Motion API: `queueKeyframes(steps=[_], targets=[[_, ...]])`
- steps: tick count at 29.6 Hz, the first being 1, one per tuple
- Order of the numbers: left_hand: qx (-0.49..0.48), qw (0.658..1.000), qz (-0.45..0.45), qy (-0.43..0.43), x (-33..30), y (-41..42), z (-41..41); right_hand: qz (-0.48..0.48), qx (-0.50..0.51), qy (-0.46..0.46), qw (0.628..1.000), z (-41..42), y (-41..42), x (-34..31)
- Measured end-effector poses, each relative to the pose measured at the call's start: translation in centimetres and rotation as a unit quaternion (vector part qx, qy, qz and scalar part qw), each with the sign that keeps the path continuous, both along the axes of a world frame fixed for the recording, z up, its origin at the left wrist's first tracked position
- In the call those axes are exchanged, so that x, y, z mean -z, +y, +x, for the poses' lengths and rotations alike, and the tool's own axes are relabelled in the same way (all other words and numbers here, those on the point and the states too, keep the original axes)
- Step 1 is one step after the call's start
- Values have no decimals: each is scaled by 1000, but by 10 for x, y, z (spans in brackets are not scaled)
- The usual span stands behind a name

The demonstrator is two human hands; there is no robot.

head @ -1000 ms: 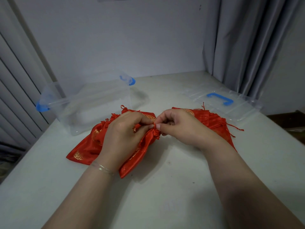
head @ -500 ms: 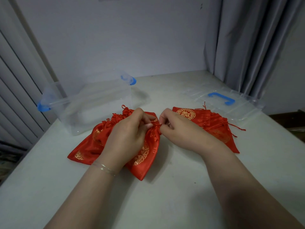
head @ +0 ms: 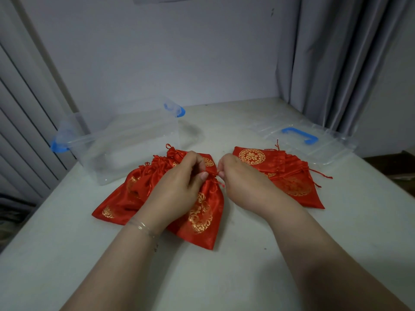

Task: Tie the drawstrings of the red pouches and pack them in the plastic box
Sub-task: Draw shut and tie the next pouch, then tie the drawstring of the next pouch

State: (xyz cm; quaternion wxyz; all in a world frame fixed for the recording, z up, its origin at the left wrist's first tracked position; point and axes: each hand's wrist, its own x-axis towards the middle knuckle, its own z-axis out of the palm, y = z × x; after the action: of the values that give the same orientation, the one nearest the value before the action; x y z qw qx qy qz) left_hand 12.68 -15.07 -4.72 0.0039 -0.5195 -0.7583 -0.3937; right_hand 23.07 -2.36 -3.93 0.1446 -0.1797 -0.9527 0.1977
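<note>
A red pouch (head: 202, 218) with gold print lies in front of me, its gathered neck pointing away. My left hand (head: 177, 189) pinches the neck and drawstring from the left. My right hand (head: 242, 178) pinches the red drawstring (head: 219, 179) from the right, close to the left thumb. Under my left hand lies a pile of tied red pouches (head: 134, 191). A stack of flat red pouches (head: 285, 173) lies to the right, behind my right wrist. The clear plastic box (head: 125, 144) with blue latches stands open at the back left.
The box's clear lid (head: 314, 142) with a blue handle lies flat at the back right. A grey curtain (head: 336, 63) hangs beside the white table (head: 224, 277) on the right. The table's left edge runs along a slatted wall.
The pouch between my hands has settled flat on the table with its body toward me. My hands have drawn slightly apart, still pinching the drawstring at its neck.
</note>
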Motion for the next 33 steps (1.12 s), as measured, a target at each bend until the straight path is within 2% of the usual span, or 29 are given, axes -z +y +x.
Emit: queueKeyframes(steps=[3,6,9,11,13,15,16,18,21,25,29,31,33], targets=[[12,1000,-4,-19,-2,-1,0,12,8,-2,1000,-2,2,2],[-11,999,24,-25,-2,-1,-1,-88,43,50,994,-6,17,6],[-93,990,84,-62,0,1,-7,-98,158,105,977,-5,43,8],[-149,979,115,-74,1,2,-9,-66,258,72,961,1,60,9],[-189,977,98,-9,5,2,-12,-60,315,16,947,5,69,12],[-220,970,17,106,11,2,-16,-70,333,-42,939,4,73,19],[-234,962,-30,136,15,2,-18,-71,337,-71,936,2,75,22],[-250,953,-88,147,18,2,-20,-62,348,-105,929,0,76,27],[-249,955,-64,150,18,2,-20,-40,371,-91,923,0,80,29],[-229,960,45,154,12,3,-16,-56,374,18,926,1,83,30],[-163,972,144,86,2,1,-6,-88,285,254,920,-1,79,24],[-139,978,155,2,-1,0,-2,-135,228,342,901,-4,71,15],[-99,972,138,-164,-8,4,2,-202,146,407,879,-6,59,6]])
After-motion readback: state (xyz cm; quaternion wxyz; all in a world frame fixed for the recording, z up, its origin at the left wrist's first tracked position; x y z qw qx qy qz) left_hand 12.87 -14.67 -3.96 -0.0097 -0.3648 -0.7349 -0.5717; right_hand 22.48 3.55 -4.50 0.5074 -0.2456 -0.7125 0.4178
